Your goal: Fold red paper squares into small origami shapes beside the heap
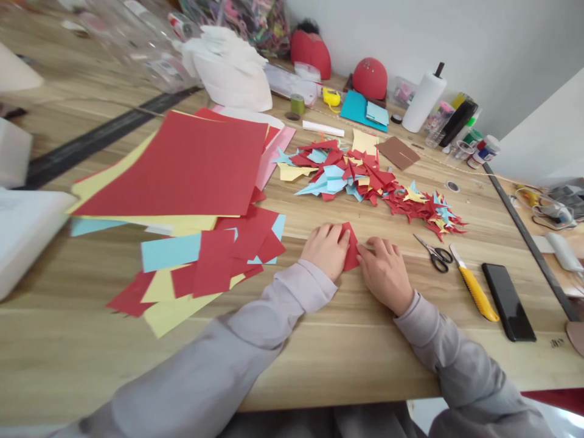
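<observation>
A small folded piece of red paper [351, 246] lies on the table between my hands. My left hand [325, 248] holds down its left side, the fingers curled over the edge. At the paper's right edge, my right hand [385, 271] has its fingers closed in a pinch; whether anything else is between them I cannot make out. Beyond the hands lies a long heap of folded red, blue and yellow paper shapes [369, 176], some of them like planes and stars. Left of my left arm are loose cut strips and squares of coloured paper [214, 261].
Large red and yellow sheets [182, 164] are stacked at the left. To the right lie black-handled scissors [437, 255], a yellow utility knife [477, 289] with its blade showing, and a black phone [508, 302]. Tape measure [331, 96], paper roll [424, 100] and bottles line the back.
</observation>
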Demonstrator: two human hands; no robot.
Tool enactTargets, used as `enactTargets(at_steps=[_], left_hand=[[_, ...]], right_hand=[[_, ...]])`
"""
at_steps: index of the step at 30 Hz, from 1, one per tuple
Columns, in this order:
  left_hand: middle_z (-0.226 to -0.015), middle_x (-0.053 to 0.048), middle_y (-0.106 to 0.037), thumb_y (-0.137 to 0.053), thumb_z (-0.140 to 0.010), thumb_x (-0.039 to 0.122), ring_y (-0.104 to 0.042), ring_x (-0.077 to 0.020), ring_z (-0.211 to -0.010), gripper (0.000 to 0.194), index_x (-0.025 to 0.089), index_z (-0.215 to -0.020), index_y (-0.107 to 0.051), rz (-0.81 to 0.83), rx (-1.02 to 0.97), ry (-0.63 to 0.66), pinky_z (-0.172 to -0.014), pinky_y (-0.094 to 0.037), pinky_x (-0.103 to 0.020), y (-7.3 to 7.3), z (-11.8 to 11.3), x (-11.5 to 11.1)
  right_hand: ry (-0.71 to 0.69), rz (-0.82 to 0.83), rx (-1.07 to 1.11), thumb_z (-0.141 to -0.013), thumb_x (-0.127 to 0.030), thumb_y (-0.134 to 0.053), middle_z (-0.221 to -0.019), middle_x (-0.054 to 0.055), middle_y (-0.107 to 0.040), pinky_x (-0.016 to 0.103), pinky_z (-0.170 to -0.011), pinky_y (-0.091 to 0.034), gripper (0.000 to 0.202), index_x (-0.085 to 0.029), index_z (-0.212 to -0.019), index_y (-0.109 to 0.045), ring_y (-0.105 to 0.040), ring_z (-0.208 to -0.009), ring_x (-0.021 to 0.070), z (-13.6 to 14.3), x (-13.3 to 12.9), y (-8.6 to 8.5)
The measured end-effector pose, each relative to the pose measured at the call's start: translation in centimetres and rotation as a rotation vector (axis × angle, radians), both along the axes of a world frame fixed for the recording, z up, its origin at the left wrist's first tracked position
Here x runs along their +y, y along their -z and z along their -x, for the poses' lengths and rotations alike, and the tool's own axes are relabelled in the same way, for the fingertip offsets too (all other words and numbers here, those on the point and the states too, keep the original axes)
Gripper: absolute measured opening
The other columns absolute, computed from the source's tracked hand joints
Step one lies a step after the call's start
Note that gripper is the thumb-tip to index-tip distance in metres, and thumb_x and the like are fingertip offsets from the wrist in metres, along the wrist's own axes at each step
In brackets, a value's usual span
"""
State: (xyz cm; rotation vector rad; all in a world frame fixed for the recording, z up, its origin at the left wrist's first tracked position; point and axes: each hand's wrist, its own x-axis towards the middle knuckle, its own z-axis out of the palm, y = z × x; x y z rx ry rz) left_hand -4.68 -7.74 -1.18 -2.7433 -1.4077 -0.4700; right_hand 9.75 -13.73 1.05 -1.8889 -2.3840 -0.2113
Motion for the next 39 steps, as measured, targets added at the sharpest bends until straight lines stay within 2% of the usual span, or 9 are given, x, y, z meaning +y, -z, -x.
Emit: enactTargets(at_steps=[8, 15, 19, 23, 31, 39], left_hand=[[-0.111, -0.016, -0.060, -0.045, -0.087, 0.020, -0.051, -0.0281, -0.103, 0.032, 0.012, -0.113, -0.062, -0.012, -0.001, 0.000, -0.086, -0.041, -0.042, -0.3, 0.1, -0.2], [-0.123, -0.019, -0.055, -0.044, -0.087, 0.032, -0.046, -0.0308, -0.112, 0.040, 0.008, -0.115, -0.060, -0.038, -0.096, 0.010, -0.094, -0.037, -0.045, 0.0, 0.2, -0.4], [-0.124, -0.019, -0.054, -0.043, -0.087, 0.031, -0.045, -0.0316, -0.113, 0.042, 0.007, -0.118, -0.058, -0.022, -0.083, 0.014, -0.095, -0.037, -0.046, -0.1, 0.1, -0.4], [-0.123, -0.020, -0.054, -0.042, -0.087, 0.031, -0.045, -0.0325, -0.113, 0.042, 0.007, -0.118, -0.058, -0.019, -0.085, 0.013, -0.094, -0.037, -0.047, 0.0, 0.0, -0.5], [-0.123, -0.019, -0.054, -0.041, -0.087, 0.030, -0.045, -0.0323, -0.112, 0.042, 0.009, -0.119, -0.058, -0.011, -0.095, -0.004, -0.093, -0.036, -0.047, 0.0, -0.1, -0.5], [-0.119, -0.020, -0.054, -0.041, -0.086, 0.031, -0.045, -0.0324, -0.110, 0.043, 0.008, -0.120, -0.056, 0.015, -0.069, 0.008, -0.092, -0.036, -0.047, -0.5, 0.0, -0.6]], right_hand=[[-0.022, -0.023, 0.022, -0.093, -0.030, -0.038, -0.106, 0.011, -0.057, 0.035, -0.082, -0.033, 0.031, -0.020, -0.112, -0.060, -0.048, -0.095, 0.0227, -0.1, 0.2, 0.0], [-0.038, -0.030, 0.049, -0.092, -0.028, -0.039, -0.102, 0.010, -0.059, 0.034, -0.081, -0.033, 0.029, -0.019, -0.106, -0.063, -0.048, -0.093, 0.0219, -0.3, -0.5, -0.2], [-0.004, -0.031, 0.025, -0.093, -0.032, -0.038, -0.106, 0.011, -0.056, 0.035, -0.079, -0.033, 0.031, -0.021, -0.114, -0.058, -0.047, -0.095, 0.0232, -0.1, 0.3, 0.0], [0.010, -0.019, -0.031, -0.093, -0.030, -0.037, -0.101, 0.011, -0.055, 0.035, -0.076, -0.033, 0.032, -0.021, -0.116, -0.057, -0.046, -0.091, 0.0239, 0.3, 1.2, -0.1], [-0.044, -0.024, -0.094, -0.092, -0.029, -0.037, -0.100, 0.012, -0.054, 0.036, -0.073, -0.031, 0.033, -0.021, -0.120, -0.055, -0.043, -0.089, 0.0252, -0.1, 2.6, -0.1], [-0.089, -0.014, -0.092, -0.092, -0.027, -0.039, -0.099, 0.012, -0.055, 0.036, -0.076, -0.033, 0.030, -0.018, -0.114, -0.057, -0.045, -0.089, 0.0243, -0.3, 1.1, -0.4]])
